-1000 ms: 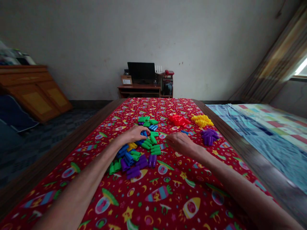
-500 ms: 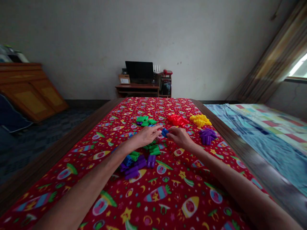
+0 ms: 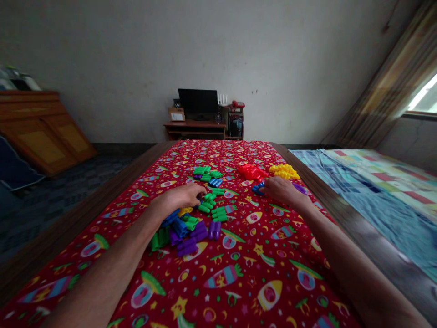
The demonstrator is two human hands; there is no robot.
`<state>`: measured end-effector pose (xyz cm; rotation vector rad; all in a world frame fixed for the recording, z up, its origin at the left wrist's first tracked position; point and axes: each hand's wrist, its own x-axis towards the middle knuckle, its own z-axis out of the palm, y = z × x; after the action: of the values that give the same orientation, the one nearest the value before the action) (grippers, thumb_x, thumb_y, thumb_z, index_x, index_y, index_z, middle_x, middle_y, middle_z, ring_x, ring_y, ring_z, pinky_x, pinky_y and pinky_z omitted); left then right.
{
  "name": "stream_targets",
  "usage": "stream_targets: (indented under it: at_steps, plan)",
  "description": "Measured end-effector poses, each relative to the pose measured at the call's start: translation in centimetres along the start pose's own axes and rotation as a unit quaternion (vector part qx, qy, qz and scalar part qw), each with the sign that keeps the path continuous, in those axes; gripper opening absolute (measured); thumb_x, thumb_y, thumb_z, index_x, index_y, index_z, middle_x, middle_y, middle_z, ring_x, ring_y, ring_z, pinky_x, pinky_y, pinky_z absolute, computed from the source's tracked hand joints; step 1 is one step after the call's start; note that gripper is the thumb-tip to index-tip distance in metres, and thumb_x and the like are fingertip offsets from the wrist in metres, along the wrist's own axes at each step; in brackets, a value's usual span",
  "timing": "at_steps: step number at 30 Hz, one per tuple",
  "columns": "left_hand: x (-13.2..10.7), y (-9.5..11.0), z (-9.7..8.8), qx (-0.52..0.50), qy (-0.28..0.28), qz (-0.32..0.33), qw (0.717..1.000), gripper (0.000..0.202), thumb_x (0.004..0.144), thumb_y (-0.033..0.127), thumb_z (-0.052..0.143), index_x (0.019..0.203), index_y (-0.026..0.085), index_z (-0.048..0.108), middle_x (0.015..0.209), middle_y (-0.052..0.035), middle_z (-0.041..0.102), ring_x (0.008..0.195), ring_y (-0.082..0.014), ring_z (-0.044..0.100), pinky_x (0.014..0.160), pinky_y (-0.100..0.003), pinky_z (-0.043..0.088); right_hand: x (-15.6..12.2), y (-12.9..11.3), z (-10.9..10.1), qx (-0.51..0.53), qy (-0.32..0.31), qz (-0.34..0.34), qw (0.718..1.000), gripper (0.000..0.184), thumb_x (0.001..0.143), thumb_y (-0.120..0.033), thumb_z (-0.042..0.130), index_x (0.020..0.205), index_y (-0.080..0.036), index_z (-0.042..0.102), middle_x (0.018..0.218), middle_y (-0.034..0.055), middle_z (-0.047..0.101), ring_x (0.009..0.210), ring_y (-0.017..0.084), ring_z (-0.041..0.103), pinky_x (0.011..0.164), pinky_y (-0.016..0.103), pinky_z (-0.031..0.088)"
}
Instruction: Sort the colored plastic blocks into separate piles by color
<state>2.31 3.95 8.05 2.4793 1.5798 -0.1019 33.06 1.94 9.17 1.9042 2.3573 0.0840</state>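
My left hand is over the mixed pile of plastic toy blocks, its fingers curled down beside the green blocks. A bit of blue shows under its fingertips; what they grip is mostly hidden. At the right, my right hand has its fingertips closed on a blue block at the cloth, just in front of the red blocks. Behind this hand, purple blocks are largely covered. Purple blocks and a blue block lie near my left forearm.
Yellow blocks form a heap at the back right. More green blocks and a blue-striped block lie behind my left hand. A red patterned cloth covers the table. Beyond stands a desk with a monitor; a bed is at right.
My hands, together at a blue block before, have parted. The right moved right with blue to beside the red heap; the left moved left and down over the mixed pile.
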Motion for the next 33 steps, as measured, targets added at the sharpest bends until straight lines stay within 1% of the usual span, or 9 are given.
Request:
stream_targets:
  at_steps: [10, 14, 17, 19, 21, 23, 26, 28, 33]
  plan:
    - [0.4, -1.4, 0.0, -0.071, 0.002, 0.034, 0.997, 0.023, 0.056, 0.019, 0.064, 0.077, 0.024, 0.071, 0.073, 0.0028, 0.072, 0.069, -0.0172, 0.065, 0.060, -0.020, 0.046, -0.6, -1.4, -1.4, 0.006, 0.079, 0.021, 0.997, 0.038, 0.097, -0.026, 0.036, 0.096, -0.013, 0.072, 0.090, 0.0151, 0.070, 0.074, 0.019, 0.064, 0.059, 0.027, 0.032]
    - [0.3, -1.3, -1.0, -0.127, 0.084, 0.010, 0.988, 0.021, 0.062, 0.025, 0.064, 0.082, 0.022, 0.070, 0.077, 0.0010, 0.072, 0.077, -0.0187, 0.066, 0.066, -0.023, 0.048, -0.9, -2.7, -1.2, 0.048, 0.103, -0.045, 0.992, 0.037, 0.097, -0.031, 0.039, 0.090, -0.015, 0.072, 0.079, 0.0104, 0.069, 0.064, 0.015, 0.058, 0.055, 0.027, 0.025]
    - [0.6, -0.1, -1.1, -0.254, 0.144, 0.004, 0.956, 0.027, 0.067, 0.031, 0.064, 0.091, 0.018, 0.067, 0.079, -0.0016, 0.070, 0.078, -0.0195, 0.066, 0.070, -0.027, 0.051, -1.0, -4.2, -0.1, 0.126, 0.133, -0.138, 0.973, 0.033, 0.097, -0.030, 0.042, 0.095, -0.014, 0.071, 0.077, 0.0089, 0.068, 0.064, 0.014, 0.056, 0.057, 0.026, 0.027]
    - [1.0, 1.4, -0.7, -0.358, 0.143, 0.028, 0.922, 0.032, 0.069, 0.034, 0.066, 0.096, 0.017, 0.063, 0.081, -0.0023, 0.069, 0.077, -0.0192, 0.067, 0.070, -0.029, 0.052, -0.9, -5.3, 0.9, 0.206, 0.159, -0.204, 0.944, 0.031, 0.096, -0.032, 0.048, 0.114, -0.013, 0.065, 0.084, 0.0087, 0.070, 0.069, 0.015, 0.058, 0.060, 0.024, 0.032]
    - [1.4, 3.1, 0.2, -0.430, 0.133, 0.057, 0.891, 0.038, 0.069, 0.036, 0.069, 0.100, 0.017, 0.060, 0.082, -0.0022, 0.069, 0.076, -0.0185, 0.067, 0.069, -0.029, 0.053, -0.8, -6.3, 1.7, 0.275, 0.169, -0.255, 0.911, 0.046, 0.092, -0.031, 0.056, 0.133, -0.013, 0.051, 0.090, 0.0080, 0.070, 0.071, 0.014, 0.059, 0.062, 0.023, 0.035]
    - [1.9, 4.5, 1.2, -0.457, 0.129, 0.075, 0.877, 0.044, 0.068, 0.036, 0.073, 0.104, 0.017, 0.057, 0.083, -0.0021, 0.069, 0.074, -0.0178, 0.067, 0.068, -0.029, 0.054, -0.8, -6.9, 2.2, 0.298, 0.160, -0.274, 0.900, 0.052, 0.087, -0.028, 0.062, 0.136, -0.015, 0.048, 0.089, 0.0060, 0.070, 0.067, 0.013, 0.057, 0.060, 0.022, 0.034]
    - [2.1, 5.0, 1.8, -0.433, 0.140, 0.074, 0.887, 0.043, 0.073, 0.040, 0.072, 0.106, 0.018, 0.058, 0.084, -0.0029, 0.070, 0.072, -0.0179, 0.068, 0.064, -0.028, 0.053, -0.8, -6.9, 2.1, 0.256, 0.142, -0.245, 0.924, 0.026, 0.087, -0.023, 0.061, 0.110, -0.013, 0.064, 0.076, 0.0041, 0.068, 0.059, 0.012, 0.053, 0.057, 0.023, 0.029]
    - [1.9, 4.1, 1.4, -0.361, 0.162, 0.063, 0.916, 0.034, 0.081, 0.044, 0.064, 0.103, 0.018, 0.062, 0.083, -0.0034, 0.071, 0.074, -0.0186, 0.068, 0.065, -0.027, 0.053, -0.7, -6.2, 1.8, 0.210, 0.138, -0.214, 0.944, 0.015, 0.089, -0.023, 0.059, 0.094, -0.012, 0.068, 0.073, 0.0050, 0.067, 0.060, 0.012, 0.053, 0.057, 0.024, 0.029]
    - [0.6, -0.7, -0.4, -0.061, 0.188, -0.042, 0.979, 0.025, 0.083, 0.039, 0.059, 0.095, 0.020, 0.070, 0.088, -0.0059, 0.072, 0.087, -0.0235, 0.067, 0.076, -0.029, 0.049, -0.2, -3.4, 1.2, 0.075, 0.133, -0.167, 0.974, 0.016, 0.091, -0.023, 0.057, 0.094, -0.013, 0.068, 0.095, 0.0115, 0.069, 0.085, 0.018, 0.061, 0.072, 0.025, 0.038]
